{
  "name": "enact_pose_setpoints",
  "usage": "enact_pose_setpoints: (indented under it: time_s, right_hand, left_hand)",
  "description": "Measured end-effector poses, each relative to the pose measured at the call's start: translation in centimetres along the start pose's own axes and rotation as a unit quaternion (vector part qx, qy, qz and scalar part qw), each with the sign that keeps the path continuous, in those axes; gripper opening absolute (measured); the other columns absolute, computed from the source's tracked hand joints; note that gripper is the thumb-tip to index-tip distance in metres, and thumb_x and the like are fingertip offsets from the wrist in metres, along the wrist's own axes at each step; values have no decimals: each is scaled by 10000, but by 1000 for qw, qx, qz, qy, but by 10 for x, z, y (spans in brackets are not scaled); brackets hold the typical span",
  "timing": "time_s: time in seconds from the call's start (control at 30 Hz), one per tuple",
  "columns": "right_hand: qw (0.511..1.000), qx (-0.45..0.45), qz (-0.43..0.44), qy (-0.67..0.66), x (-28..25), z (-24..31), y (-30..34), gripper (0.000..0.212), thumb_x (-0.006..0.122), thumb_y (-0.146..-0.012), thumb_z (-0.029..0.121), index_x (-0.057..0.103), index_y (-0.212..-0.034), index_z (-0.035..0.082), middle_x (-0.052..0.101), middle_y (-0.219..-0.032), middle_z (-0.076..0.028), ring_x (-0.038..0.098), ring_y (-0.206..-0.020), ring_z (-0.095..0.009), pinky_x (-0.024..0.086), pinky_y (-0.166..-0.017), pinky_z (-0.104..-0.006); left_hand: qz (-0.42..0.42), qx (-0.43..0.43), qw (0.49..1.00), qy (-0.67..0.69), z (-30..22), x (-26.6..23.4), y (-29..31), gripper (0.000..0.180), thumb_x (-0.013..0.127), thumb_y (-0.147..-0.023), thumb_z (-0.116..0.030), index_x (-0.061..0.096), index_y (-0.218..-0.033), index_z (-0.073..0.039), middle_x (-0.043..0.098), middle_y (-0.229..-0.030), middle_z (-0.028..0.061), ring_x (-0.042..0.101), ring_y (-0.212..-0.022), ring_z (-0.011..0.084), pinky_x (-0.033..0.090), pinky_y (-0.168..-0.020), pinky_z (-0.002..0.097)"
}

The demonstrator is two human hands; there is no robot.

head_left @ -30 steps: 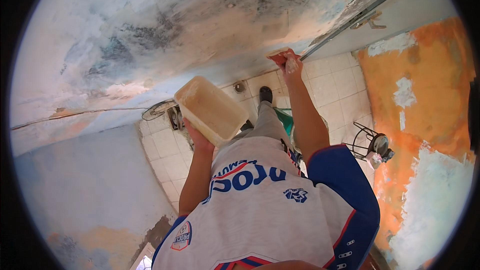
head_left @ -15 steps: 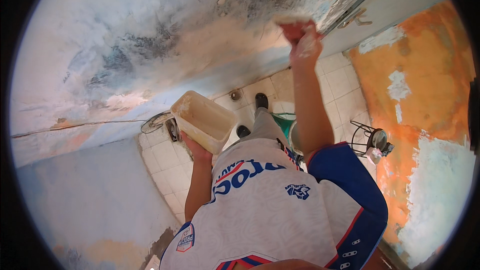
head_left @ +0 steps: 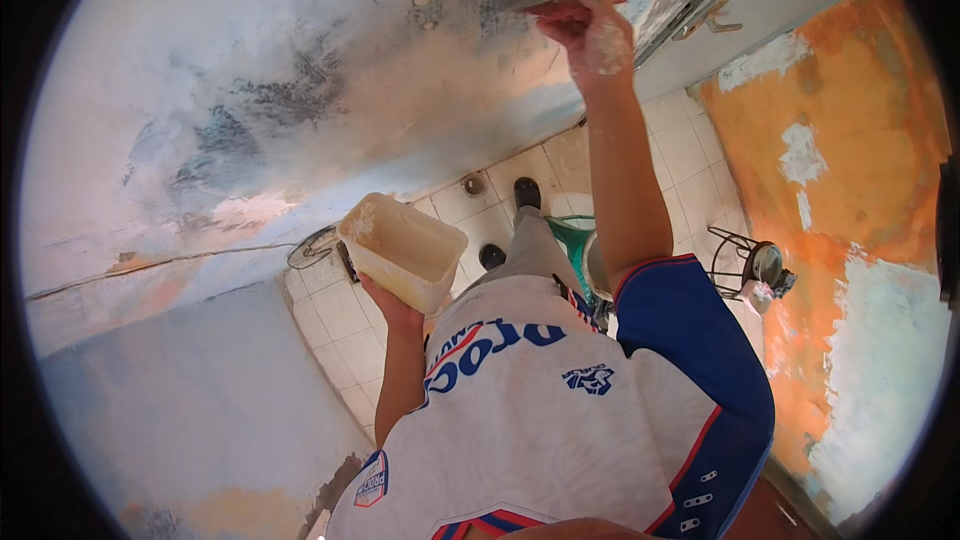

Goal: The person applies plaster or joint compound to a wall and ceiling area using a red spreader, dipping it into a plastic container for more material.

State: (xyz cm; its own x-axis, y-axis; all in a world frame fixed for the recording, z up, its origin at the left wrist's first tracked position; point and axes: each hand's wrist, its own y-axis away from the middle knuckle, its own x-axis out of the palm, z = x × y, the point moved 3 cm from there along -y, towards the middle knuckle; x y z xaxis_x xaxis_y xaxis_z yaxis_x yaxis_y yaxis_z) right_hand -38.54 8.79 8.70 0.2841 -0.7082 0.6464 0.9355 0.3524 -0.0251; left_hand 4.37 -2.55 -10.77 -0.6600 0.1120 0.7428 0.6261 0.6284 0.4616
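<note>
A cream rectangular tub [head_left: 405,255] with whitish smears inside is tilted in front of my body. My left hand [head_left: 396,308] grips it from the lower left side, with the fingers partly hidden beneath it. Up at the wall, my right hand [head_left: 590,35], smeared with white paste, is closed around a flat, thin-edged spreader [head_left: 545,6]. Its reddish edge lies close to or against the patchy wall [head_left: 400,70], which has dark stains and pale coating; whether it touches I cannot tell. My palm hides most of the spreader.
A door with a handle [head_left: 712,20] stands right of the wall. Farther right is an orange wall [head_left: 870,150] with white patches. On the tiled floor [head_left: 335,315] are a black metal stand [head_left: 735,265] and a green container [head_left: 572,235] by my legs. A cable [head_left: 180,258] runs along the left wall.
My right hand has moved up and slightly left with the spreader, to the dark stained part of the wall. The tub in my left hand has shifted only slightly.
</note>
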Motion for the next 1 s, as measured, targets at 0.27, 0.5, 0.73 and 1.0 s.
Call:
enact_pose_setpoints:
  time_s: [0.27,0.5,0.73,1.0]
  right_hand:
    - [962,142,-217,83,-138,-152,32,192,520,-969,157,608,-972,-14,674,-816,-118,675,-689,-206,612,-581,-354]
    - [998,-47,47,6,-39,-45,-52,267,613,-948,194,540,-914,-61,584,-716,-172,649,-613,-322,600,-598,-452]
    - [996,42,-63,-49,-40,-11,25,185,529,-846,86,625,-997,40,664,-964,-95,666,-827,-214,596,-737,-324]
    - [972,127,-173,92,-186,-202,0,275,569,-993,222,592,-865,-21,688,-862,-159,682,-649,-230,615,-586,-351]
  left_hand:
    - [-20,38,999,4,-7,0,-4,714,278,-992,-656,338,-1513,-172,409,-1514,61,412,-1372,294,383,-1123,448]
    - [-25,15,1000,9,-6,5,9,652,319,-1007,-604,382,-1477,-157,473,-1454,62,472,-1318,289,419,-1096,456]
    - [-31,24,999,-1,-5,14,-2,706,274,-998,-651,344,-1513,-172,407,-1518,62,412,-1373,293,375,-1131,443]
    - [-26,-12,999,17,7,-15,-18,698,251,-1012,-632,318,-1526,-164,393,-1534,60,393,-1393,293,356,-1144,437]
